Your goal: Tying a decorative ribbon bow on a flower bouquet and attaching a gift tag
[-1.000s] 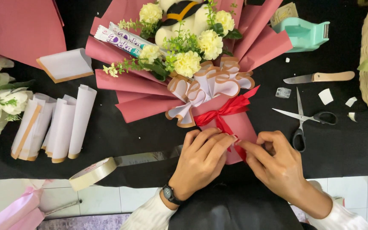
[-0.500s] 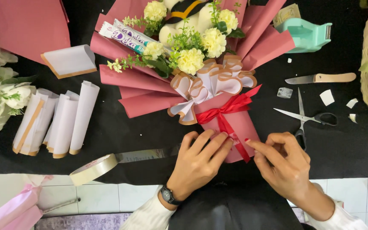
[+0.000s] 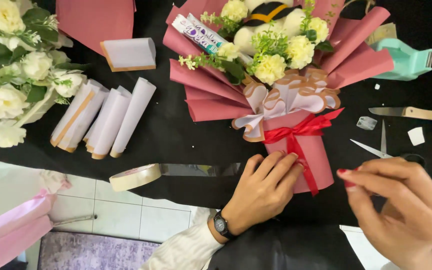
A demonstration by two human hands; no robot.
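Pink-wrapped bouquet (image 3: 296, 150), red ribbon (image 3: 301, 132), left hand (image 3: 263, 192) on its base.

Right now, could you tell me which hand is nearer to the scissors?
Right. The right hand sits just below the scissors, partly covering them; the left hand rests on the bouquet, farther left.

Open black table (image 3: 186, 135) in mid-frame, between the paper rolls (image 3: 106, 117) at left and the bouquet (image 3: 281, 95) at centre; my left hand (image 3: 266, 192) has clear passage there. Tape roll (image 3: 136, 176) sits at the lower edge, left of centre. At right, scissors (image 3: 378, 147), knife (image 3: 411, 113) and teal tape dispenser (image 3: 406, 60) crowd my right hand (image 3: 401, 207).
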